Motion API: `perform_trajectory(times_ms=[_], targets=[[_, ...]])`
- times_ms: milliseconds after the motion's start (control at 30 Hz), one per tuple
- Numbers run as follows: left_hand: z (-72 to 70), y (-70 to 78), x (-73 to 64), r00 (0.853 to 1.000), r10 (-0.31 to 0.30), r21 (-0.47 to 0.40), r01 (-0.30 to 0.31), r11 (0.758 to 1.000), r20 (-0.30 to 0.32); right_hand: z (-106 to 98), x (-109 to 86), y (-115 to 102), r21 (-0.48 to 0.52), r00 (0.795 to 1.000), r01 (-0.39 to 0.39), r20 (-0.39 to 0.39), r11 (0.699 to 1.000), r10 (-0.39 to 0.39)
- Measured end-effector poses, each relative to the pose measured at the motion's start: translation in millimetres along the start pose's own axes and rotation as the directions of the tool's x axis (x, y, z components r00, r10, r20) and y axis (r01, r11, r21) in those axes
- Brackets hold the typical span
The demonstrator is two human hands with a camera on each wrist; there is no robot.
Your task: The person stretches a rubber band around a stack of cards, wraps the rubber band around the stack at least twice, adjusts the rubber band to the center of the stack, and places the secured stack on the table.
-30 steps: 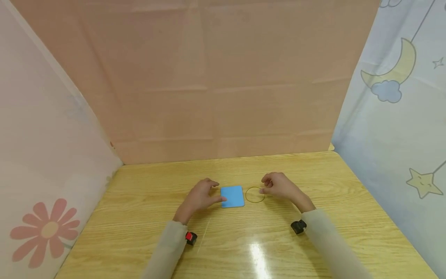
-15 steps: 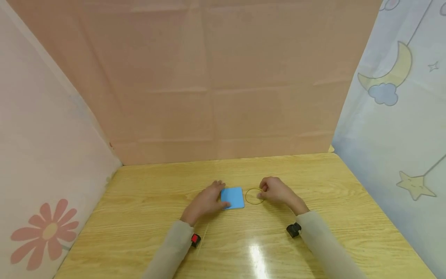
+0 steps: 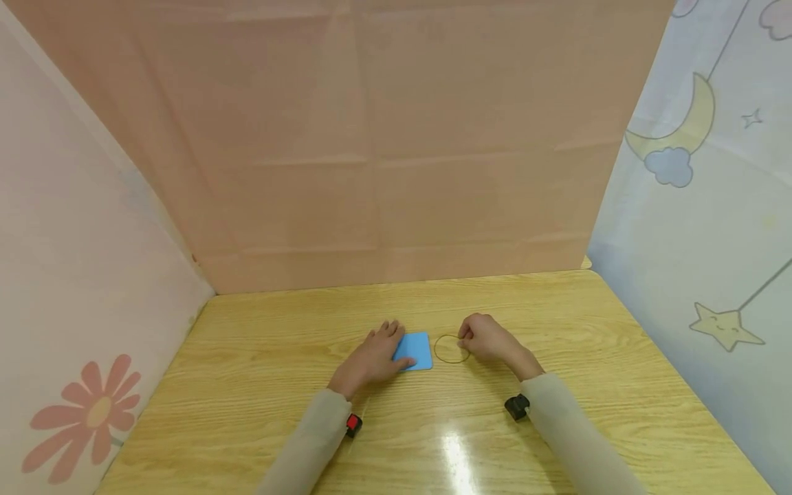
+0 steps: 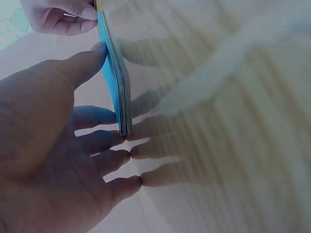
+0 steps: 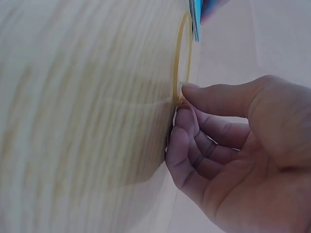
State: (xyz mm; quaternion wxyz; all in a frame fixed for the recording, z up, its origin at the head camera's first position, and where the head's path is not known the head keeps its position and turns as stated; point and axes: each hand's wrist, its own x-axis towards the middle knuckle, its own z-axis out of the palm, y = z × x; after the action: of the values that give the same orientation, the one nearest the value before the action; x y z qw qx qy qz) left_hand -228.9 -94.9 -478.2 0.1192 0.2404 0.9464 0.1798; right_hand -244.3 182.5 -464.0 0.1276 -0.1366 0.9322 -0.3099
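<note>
Pad flat on table. Left hand spread over pad's left part, fingers straight, thumb on top. Right hand pinches 1 band, right of pad.

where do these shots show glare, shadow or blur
Head: bright glare on the near tabletop; left wrist: a pale streak, plus dark shapes, shadow or reflection, by the left hand; right wrist: wood grain pale and soft, the yellow loop clearer.
</note>
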Motion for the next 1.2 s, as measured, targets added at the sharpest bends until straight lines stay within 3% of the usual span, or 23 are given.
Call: perform_trajectory(times_ms=[200, 300, 467, 600, 800, 1067, 1200], targets=[[0.2, 2.9, 1.3, 1.0, -0.031, -0.008, 0.031, 1.0, 0.0, 0, 1.2, 1, -0.002, 1.0, -0.004, -0.015, 1.0, 0.004], [0.6, 4.7, 2.7, 0.999, -0.045, 0.004, 0.045, 0.999, -0.031, 1, 2.1, 2, -0.009, 1.0, -0.004, -0.021, 1.0, 0.004], [-0.3, 6.5, 5.7, 0.993, -0.037, 0.112, 0.049, 0.992, -0.11, 1, 2.4, 2, 0.007, 1.0, -0.018, -0.011, 1.0, 0.018], [-4.6, 8.1, 8.2, 0.992, -0.025, 0.171, 0.047, 0.984, -0.126, 1, 2.6, 1, 0.01, 1.0, -0.017, -0.004, 1.0, 0.017], [-12.6, 10.1, 11.7, 0.996, -0.028, 0.149, 0.04, 0.988, -0.08, 1, 3.9, -1, -0.023, 1.0, -0.017, -0.012, 1.0, 0.017], [-17.9, 5.6, 18.7, 0.996, -0.087, -0.01, 0.087, 0.996, 0.028, 2, 5.0, -5, -0.069, 1.0, -0.03, 0.001, 0.997, 0.03], [-19.1, 4.9, 22.2, 0.995, -0.092, -0.057, 0.094, 0.994, 0.049, 1, 5.2, -7, -0.063, 1.0, -0.024, 0.009, 0.998, 0.024]])
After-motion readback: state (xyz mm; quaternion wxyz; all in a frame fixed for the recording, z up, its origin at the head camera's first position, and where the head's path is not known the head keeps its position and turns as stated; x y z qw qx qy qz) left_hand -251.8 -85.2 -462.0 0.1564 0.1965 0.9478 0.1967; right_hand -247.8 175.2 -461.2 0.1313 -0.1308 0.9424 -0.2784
